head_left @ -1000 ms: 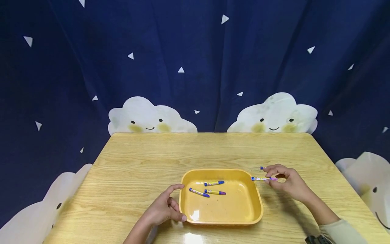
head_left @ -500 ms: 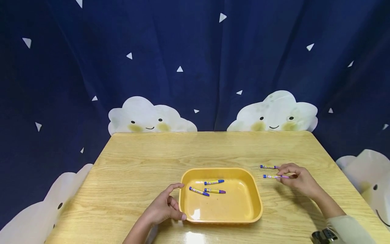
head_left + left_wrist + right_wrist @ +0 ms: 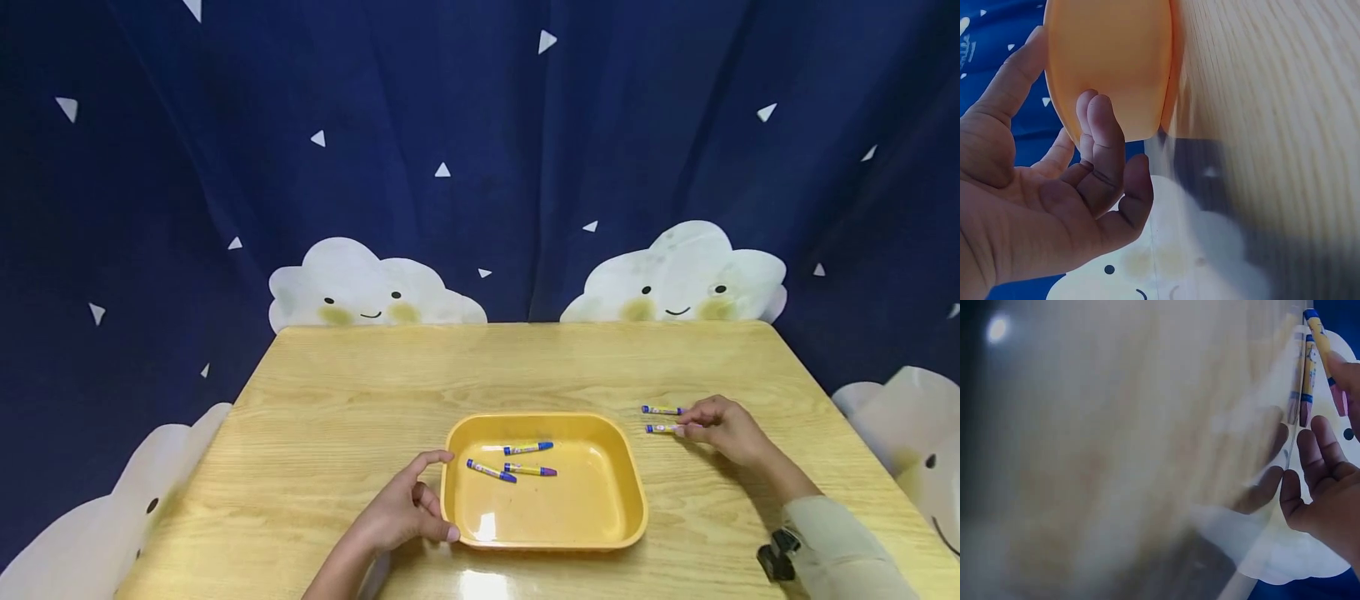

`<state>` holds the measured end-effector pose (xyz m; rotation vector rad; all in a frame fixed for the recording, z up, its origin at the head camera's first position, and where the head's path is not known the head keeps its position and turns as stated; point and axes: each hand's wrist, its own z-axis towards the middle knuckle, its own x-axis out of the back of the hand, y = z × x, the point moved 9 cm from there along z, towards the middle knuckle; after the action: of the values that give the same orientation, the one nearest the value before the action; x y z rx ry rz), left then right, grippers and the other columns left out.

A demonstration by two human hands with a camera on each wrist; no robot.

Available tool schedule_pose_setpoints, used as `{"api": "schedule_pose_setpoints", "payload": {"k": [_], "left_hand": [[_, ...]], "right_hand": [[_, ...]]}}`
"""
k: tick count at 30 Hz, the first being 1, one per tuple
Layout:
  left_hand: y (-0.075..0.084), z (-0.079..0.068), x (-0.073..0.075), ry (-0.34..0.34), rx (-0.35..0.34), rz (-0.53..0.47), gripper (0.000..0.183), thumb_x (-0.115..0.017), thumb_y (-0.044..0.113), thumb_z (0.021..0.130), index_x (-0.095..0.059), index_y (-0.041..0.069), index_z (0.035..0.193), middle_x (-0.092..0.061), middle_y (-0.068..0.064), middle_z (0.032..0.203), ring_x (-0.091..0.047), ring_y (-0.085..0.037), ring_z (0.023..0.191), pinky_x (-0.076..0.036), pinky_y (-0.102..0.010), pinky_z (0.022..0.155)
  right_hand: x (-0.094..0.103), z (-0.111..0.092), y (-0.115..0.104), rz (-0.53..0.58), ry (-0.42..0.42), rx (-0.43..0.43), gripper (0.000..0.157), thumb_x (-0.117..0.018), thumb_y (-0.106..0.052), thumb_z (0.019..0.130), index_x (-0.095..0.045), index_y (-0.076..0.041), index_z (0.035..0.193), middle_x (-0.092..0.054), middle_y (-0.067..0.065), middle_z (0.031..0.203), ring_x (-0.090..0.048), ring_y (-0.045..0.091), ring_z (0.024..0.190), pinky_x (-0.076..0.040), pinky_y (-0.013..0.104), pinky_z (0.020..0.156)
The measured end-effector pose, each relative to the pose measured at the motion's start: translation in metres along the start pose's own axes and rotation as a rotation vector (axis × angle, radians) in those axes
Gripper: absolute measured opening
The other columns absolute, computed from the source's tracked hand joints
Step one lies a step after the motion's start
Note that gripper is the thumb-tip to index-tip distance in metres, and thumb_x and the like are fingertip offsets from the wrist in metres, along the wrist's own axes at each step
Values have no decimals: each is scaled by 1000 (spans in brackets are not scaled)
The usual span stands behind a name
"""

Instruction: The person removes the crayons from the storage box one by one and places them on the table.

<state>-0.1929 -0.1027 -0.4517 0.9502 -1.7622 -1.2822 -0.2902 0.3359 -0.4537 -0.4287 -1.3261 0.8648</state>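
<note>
A yellow plastic basin stands on the table. My left hand is at its left end, with forefinger and thumb spread and touching the rim; in the left wrist view the other fingers curl loosely beside the wall. Inside lie a blue crayon, another blue crayon and a purple crayon. Right of the basin, my right hand pinches a pink-tipped crayon at its coloured end. Just beyond, roughly parallel, a second crayon lies on the table, its right end near my fingers.
The light wooden table extends around the basin. A dark blue curtain with white triangles and cloud figures hangs behind and at both sides. A black device sits at my right wrist by a light sleeve.
My right hand has carried the pink-tipped crayon rightward, away from the basin's right rim, then slightly forward to beside the second crayon. My left hand stays at the rim.
</note>
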Motion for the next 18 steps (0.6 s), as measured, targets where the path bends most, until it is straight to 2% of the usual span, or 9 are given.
{"api": "schedule_pose_setpoints", "payload": {"k": [4, 9, 12, 18], "left_hand": [[-2, 1, -1, -2, 7, -2, 94, -84, -2, 61, -35, 11, 140, -58, -12, 71, -57, -19, 58, -45, -28, 53], [-3, 1, 0, -3, 4, -11, 94, -84, -2, 61, -34, 11, 140, -58, -12, 71, -57, -19, 59, -44, -27, 52], [-1, 1, 0, -2, -1, -20, 94, -84, -2, 60, -34, 10, 139, -59, -13, 71, -57, -20, 58, -45, -27, 52], [1, 2, 0, -15, -4, -31, 94, -84, -2, 60, -34, 8, 139, -58, -13, 71, -57, -19, 57, -45, -27, 52]], "right_hand": [[-3, 5, 3, -54, -60, -22, 8, -78, -7, 74, -72, -6, 80, -56, 6, 87, -47, 11, 80, -41, 24, 65], [-7, 12, 2, -94, -133, -20, 7, -78, -8, 74, -72, -8, 78, -61, 2, 83, -53, 8, 77, -45, 24, 63], [-6, 12, 3, -106, -142, -17, 7, -78, -7, 73, -72, -7, 77, -62, 3, 83, -55, 6, 78, -47, 24, 62], [-7, 10, 6, -94, -159, -63, 9, -77, -4, 74, -72, -4, 81, -60, 7, 86, -53, 6, 65, -46, 25, 52]]}}
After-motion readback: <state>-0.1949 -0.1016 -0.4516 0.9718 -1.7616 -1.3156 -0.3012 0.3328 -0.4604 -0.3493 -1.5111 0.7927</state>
